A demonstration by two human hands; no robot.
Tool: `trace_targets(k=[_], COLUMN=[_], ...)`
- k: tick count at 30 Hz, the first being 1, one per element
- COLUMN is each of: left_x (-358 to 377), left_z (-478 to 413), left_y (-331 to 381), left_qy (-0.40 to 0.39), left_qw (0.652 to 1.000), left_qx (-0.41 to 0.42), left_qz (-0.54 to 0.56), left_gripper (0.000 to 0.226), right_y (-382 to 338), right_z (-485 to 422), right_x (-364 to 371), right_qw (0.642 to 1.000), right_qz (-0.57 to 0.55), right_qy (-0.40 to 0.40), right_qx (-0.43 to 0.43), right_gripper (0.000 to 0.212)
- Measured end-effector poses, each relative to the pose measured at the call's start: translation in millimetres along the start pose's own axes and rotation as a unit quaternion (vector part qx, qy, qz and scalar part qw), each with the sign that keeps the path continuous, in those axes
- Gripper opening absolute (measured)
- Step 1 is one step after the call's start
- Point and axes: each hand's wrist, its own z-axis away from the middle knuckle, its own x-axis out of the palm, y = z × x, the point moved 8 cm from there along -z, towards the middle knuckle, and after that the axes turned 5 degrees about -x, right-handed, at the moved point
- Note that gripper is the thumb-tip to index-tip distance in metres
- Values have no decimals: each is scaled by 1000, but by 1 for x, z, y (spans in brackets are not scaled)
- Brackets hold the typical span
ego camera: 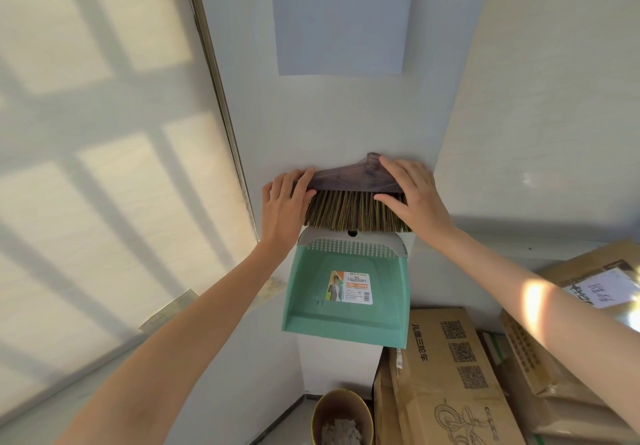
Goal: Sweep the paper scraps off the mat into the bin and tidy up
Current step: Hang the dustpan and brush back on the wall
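A broom head (353, 198) with a translucent purple top and brown-green bristles is pressed against the white wall. My left hand (285, 207) grips its left end and my right hand (414, 195) covers its right end. Directly below it a teal dustpan (346, 306) with a grey toothed rim and a product sticker hangs flat on the wall. On the floor underneath stands a round yellow bin (341, 417) holding paper scraps (341, 430). The mat is out of view.
Cardboard boxes (450, 375) are stacked on the floor at the right, close to the bin. A paper sheet marked "2 - 6" (341, 14) is stuck on the wall above. A sunlit blind (104, 167) fills the left side.
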Motion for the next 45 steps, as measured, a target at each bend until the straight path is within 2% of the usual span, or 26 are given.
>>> trace_targets(k=[12, 18, 26, 30, 35, 41, 45], left_x=[-4, 6, 5, 0, -10, -25, -30], left_z=[3, 7, 0, -5, -1, 7, 6], left_y=[0, 4, 5, 8, 5, 0, -5], left_qy=[6, -39, -61, -57, -27, 35, 20], left_qw=[1000, 999, 998, 997, 998, 997, 995], left_qx=[-6, 3, 14, 42, 53, 63, -1], left_qz=[-14, -12, -26, -17, -20, -1, 97], left_gripper=[35, 33, 42, 36, 41, 33, 32], right_y=[5, 8, 4, 2, -3, -4, -13], right_z=[4, 3, -3, -8, -17, -24, -27], right_x=[-7, -2, -8, -10, -17, -21, -23], right_qw=[999, 996, 998, 998, 997, 982, 987], right_qz=[-26, -40, 27, 44, 31, -2, -35], right_qy=[0, -16, -9, -31, -69, -189, -155], right_qx=[35, 78, 52, 41, 19, 9, 2], right_gripper=[59, 69, 70, 67, 66, 86, 79])
